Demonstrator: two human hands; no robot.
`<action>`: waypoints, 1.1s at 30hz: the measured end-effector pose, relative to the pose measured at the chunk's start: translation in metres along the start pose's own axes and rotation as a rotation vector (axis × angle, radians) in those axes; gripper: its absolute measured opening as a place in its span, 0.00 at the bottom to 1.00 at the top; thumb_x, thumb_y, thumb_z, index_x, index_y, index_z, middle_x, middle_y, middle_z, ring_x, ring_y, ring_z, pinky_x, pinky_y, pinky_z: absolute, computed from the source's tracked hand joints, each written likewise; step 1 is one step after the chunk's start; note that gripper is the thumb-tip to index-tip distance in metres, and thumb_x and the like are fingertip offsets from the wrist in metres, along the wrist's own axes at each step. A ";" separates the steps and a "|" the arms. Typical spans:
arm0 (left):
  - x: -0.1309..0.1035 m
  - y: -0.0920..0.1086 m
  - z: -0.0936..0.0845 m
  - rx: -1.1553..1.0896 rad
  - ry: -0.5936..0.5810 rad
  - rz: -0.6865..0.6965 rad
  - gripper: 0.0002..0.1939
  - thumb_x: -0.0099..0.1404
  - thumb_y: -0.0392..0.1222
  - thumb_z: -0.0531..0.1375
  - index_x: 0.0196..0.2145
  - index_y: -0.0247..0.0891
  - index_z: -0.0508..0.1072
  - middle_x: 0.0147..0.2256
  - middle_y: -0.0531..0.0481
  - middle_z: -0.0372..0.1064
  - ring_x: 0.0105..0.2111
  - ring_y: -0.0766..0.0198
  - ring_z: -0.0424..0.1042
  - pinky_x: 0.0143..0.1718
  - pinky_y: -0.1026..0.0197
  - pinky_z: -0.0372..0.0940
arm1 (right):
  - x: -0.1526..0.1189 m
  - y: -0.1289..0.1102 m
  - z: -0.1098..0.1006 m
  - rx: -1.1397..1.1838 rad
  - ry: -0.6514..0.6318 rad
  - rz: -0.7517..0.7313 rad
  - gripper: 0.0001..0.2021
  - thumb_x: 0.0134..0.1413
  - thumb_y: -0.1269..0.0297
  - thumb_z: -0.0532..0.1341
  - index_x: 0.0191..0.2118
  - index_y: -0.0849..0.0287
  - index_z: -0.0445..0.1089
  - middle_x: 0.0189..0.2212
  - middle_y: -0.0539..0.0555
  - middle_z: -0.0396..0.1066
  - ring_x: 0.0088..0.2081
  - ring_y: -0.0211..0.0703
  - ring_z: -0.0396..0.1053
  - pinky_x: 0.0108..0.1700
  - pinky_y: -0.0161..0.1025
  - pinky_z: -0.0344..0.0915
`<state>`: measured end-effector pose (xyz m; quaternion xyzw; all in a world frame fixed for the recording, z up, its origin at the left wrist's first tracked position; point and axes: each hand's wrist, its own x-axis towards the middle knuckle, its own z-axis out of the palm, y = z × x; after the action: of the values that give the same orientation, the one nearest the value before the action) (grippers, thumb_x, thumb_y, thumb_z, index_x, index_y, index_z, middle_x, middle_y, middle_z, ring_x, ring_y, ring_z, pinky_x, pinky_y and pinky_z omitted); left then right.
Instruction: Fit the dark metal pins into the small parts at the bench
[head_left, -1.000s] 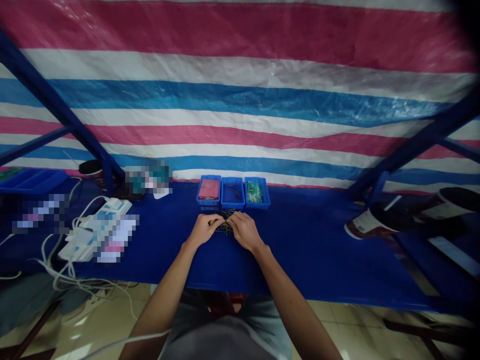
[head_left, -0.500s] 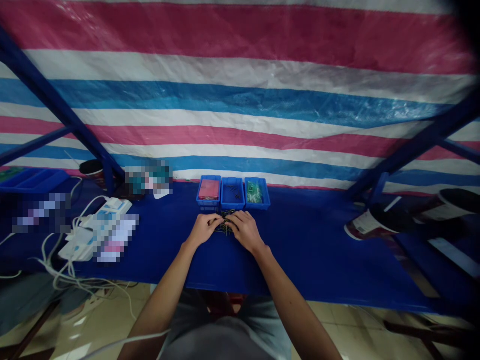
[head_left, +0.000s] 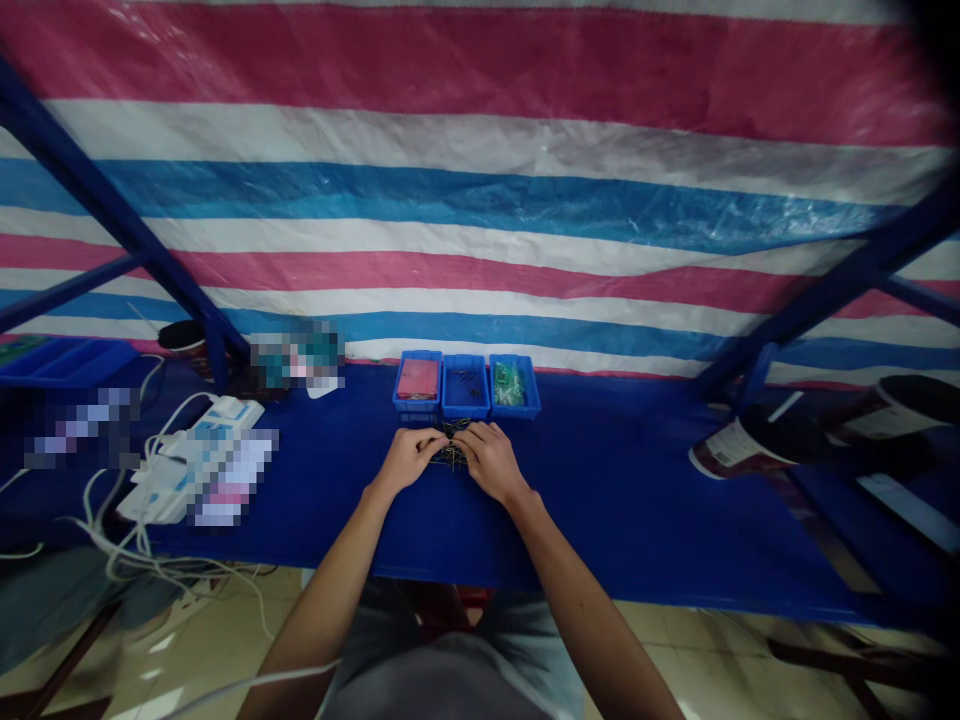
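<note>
Head view: the bare left hand and bare right hand nearly meet, fingers curled inward; whether they pinch anything, I cannot tell. Beneath their fingertips, a heap of thin dark and yellowish strands lies on the flat blue tabletop. Just beyond stand three rectangular blue plastic bins in a row.

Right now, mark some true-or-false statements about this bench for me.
1. The left hand and right hand are at the thin pieces. True.
2. Both hands are spread wide apart. False: they are close together.
3. The middle bin stands between the left bin with pink items and the right bin with green items. True.
4. The thin pieces lie beyond the middle bin. False: they lie on its near side.
5. The power strip lies left of the hands. True.
</note>
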<state>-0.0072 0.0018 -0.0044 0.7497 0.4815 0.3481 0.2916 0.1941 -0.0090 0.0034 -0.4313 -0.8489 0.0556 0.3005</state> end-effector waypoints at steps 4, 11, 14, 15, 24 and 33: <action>0.000 0.000 0.000 0.000 0.012 0.004 0.18 0.68 0.49 0.58 0.33 0.32 0.81 0.19 0.57 0.56 0.21 0.71 0.51 0.26 0.66 0.49 | 0.000 0.000 0.001 0.000 -0.004 0.010 0.11 0.70 0.66 0.52 0.41 0.57 0.72 0.35 0.55 0.72 0.39 0.44 0.67 0.43 0.42 0.56; 0.000 0.000 0.001 -0.017 0.024 0.008 0.18 0.67 0.49 0.59 0.33 0.32 0.81 0.18 0.57 0.56 0.21 0.71 0.50 0.26 0.66 0.49 | 0.000 -0.001 0.002 0.005 -0.002 0.018 0.13 0.71 0.66 0.50 0.36 0.58 0.69 0.33 0.54 0.72 0.37 0.43 0.66 0.43 0.41 0.55; -0.001 0.000 0.001 -0.024 0.027 0.004 0.18 0.67 0.50 0.58 0.33 0.32 0.81 0.18 0.57 0.55 0.21 0.71 0.50 0.26 0.66 0.48 | 0.000 -0.001 0.003 -0.004 0.000 0.018 0.15 0.72 0.65 0.49 0.34 0.58 0.68 0.31 0.53 0.71 0.36 0.42 0.66 0.42 0.41 0.54; -0.001 0.000 0.001 -0.025 0.023 0.004 0.19 0.67 0.50 0.58 0.33 0.32 0.81 0.18 0.57 0.55 0.21 0.71 0.50 0.26 0.66 0.48 | 0.000 -0.001 0.004 -0.008 -0.003 0.017 0.15 0.72 0.64 0.49 0.33 0.58 0.68 0.30 0.53 0.71 0.35 0.42 0.66 0.42 0.41 0.53; 0.000 -0.002 0.000 -0.034 0.037 -0.008 0.18 0.67 0.49 0.59 0.34 0.32 0.81 0.19 0.58 0.53 0.22 0.71 0.49 0.26 0.66 0.49 | -0.001 0.000 -0.002 0.110 0.050 0.056 0.11 0.70 0.59 0.55 0.43 0.58 0.70 0.32 0.53 0.73 0.36 0.43 0.68 0.44 0.42 0.54; 0.000 -0.002 0.000 -0.019 0.033 -0.016 0.18 0.67 0.50 0.58 0.34 0.32 0.81 0.18 0.58 0.51 0.22 0.71 0.49 0.26 0.66 0.49 | -0.001 0.001 -0.001 0.104 0.037 0.011 0.11 0.70 0.65 0.53 0.43 0.56 0.73 0.35 0.54 0.74 0.39 0.42 0.69 0.45 0.43 0.55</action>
<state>-0.0076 0.0026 -0.0059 0.7372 0.4888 0.3627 0.2934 0.1954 -0.0092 0.0033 -0.4205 -0.8369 0.0933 0.3378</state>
